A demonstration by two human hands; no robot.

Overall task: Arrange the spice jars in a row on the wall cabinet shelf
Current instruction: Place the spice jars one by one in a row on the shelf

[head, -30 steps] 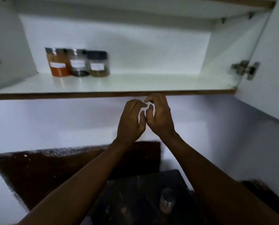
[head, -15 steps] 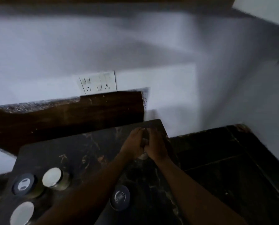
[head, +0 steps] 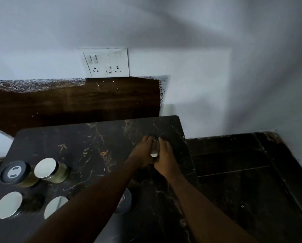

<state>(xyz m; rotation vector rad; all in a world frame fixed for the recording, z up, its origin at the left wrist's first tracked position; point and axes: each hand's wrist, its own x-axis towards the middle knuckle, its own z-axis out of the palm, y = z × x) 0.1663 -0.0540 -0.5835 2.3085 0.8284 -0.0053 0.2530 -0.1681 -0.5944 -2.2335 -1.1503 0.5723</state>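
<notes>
Spice jar (head: 154, 149), silver-lidded, clasped between both hands on dark counter (head: 97, 141).

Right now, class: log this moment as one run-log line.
stage: pickup | left hand + right hand: both gripping jar on dark counter | shelf: out of view

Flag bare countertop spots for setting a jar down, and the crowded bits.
Free: the dark marble countertop between the silver-lid jar and the hands gripping a jar; also its back strip along the brown backsplash. Crowded: front-left jar cluster.
</notes>
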